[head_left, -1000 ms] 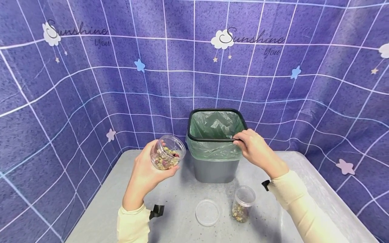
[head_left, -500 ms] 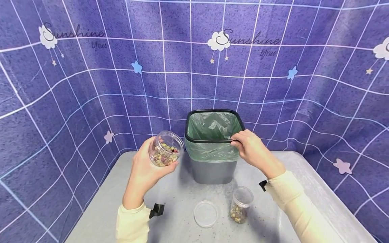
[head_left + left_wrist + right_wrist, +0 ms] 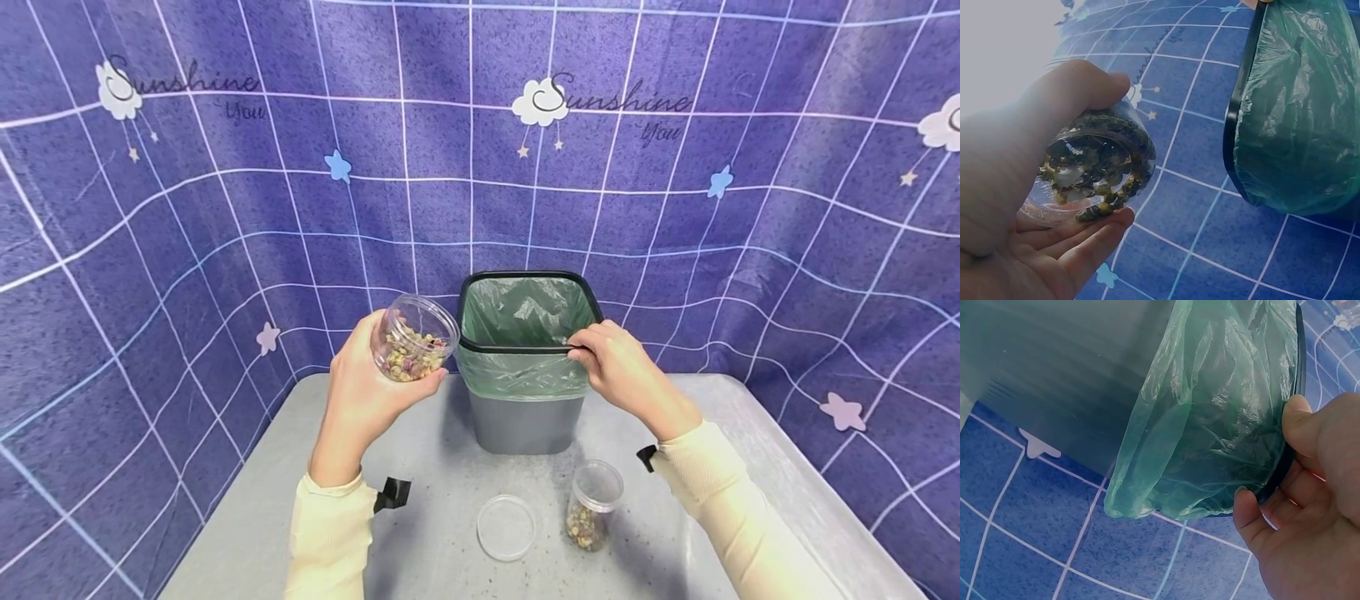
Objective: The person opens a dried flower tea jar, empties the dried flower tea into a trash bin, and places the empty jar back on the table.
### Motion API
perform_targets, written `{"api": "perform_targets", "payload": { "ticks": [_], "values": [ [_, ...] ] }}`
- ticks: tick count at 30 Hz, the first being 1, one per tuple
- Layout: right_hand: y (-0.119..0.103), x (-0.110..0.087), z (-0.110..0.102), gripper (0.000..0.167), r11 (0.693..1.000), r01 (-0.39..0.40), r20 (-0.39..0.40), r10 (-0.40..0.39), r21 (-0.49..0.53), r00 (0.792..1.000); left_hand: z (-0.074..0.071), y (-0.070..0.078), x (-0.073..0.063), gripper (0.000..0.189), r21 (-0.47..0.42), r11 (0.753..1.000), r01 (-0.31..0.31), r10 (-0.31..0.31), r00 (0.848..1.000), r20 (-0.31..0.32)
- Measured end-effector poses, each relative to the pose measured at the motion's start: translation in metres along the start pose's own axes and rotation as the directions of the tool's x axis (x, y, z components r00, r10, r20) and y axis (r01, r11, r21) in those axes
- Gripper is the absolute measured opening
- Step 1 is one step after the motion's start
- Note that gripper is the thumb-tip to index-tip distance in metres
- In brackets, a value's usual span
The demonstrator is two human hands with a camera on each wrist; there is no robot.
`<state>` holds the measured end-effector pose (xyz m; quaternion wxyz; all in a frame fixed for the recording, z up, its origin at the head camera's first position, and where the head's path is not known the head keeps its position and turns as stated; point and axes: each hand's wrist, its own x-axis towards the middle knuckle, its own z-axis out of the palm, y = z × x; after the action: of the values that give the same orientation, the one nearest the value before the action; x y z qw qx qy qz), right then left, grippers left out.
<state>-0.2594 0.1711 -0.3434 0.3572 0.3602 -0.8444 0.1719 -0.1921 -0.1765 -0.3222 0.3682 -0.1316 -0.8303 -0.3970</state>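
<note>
My left hand (image 3: 360,379) grips a clear, uncapped plastic jar (image 3: 417,337), tilted with its mouth toward the bin. Dried flower buds (image 3: 1107,184) fill its lower part, yellowish with some dark red ones. The jar is just left of the bin's black rim (image 3: 525,347). With thumb and fingers, my right hand (image 3: 622,367) pinches the front right of that rim. The grey trash bin (image 3: 525,423) stands upright, lined with a green plastic bag (image 3: 1210,425) folded over the outside.
A second clear jar (image 3: 592,504), partly filled with similar dried flowers, stands in front of the bin. Beside it a clear round lid (image 3: 506,528) lies flat on the grey table (image 3: 255,500). Small crumbs dot the tabletop. Behind hangs a blue-purple grid-patterned cloth (image 3: 442,208).
My left hand has lifted the jar slightly and brought it nearer the bin's left edge. The right hand keeps its hold on the rim. The whole head view shifted a little.
</note>
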Motion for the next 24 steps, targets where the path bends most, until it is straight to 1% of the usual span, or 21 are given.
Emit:
{"api": "perform_targets", "payload": {
  "ticks": [5, 9, 12, 19, 24],
  "values": [
    [-0.001, 0.000, -0.001, 0.005, 1.000, 0.002, -0.002, -0.002, 0.005, 1.000, 0.000, 0.005, 0.008, 0.088, -0.002, 1.000, 0.001, -0.001, 1.000, 0.010],
    [-0.002, 0.000, -0.001, 0.005, 1.000, 0.008, -0.005, -0.008, 0.009, 1.000, 0.001, 0.009, 0.015, 0.088, 0.007, 1.000, 0.000, 0.000, 1.000, 0.004],
    [-0.003, 0.001, -0.002, 0.005, 1.000, 0.000, -0.004, 0.000, 0.009, 1.000, 0.002, 0.011, 0.021, 0.087, 0.015, 1.000, -0.011, 0.011, 1.000, 0.006],
    [-0.004, 0.001, -0.003, 0.004, 1.000, -0.019, 0.011, 0.019, 0.011, 1.000, 0.008, 0.018, 0.033, 0.090, 0.030, 0.998, -0.047, 0.045, 0.997, 0.063],
    [-0.003, 0.000, -0.002, 0.004, 1.000, -0.022, 0.016, 0.022, 0.009, 1.000, 0.010, 0.024, 0.042, 0.092, 0.055, 0.995, -0.080, 0.073, 0.991, 0.113]
  ]
}}
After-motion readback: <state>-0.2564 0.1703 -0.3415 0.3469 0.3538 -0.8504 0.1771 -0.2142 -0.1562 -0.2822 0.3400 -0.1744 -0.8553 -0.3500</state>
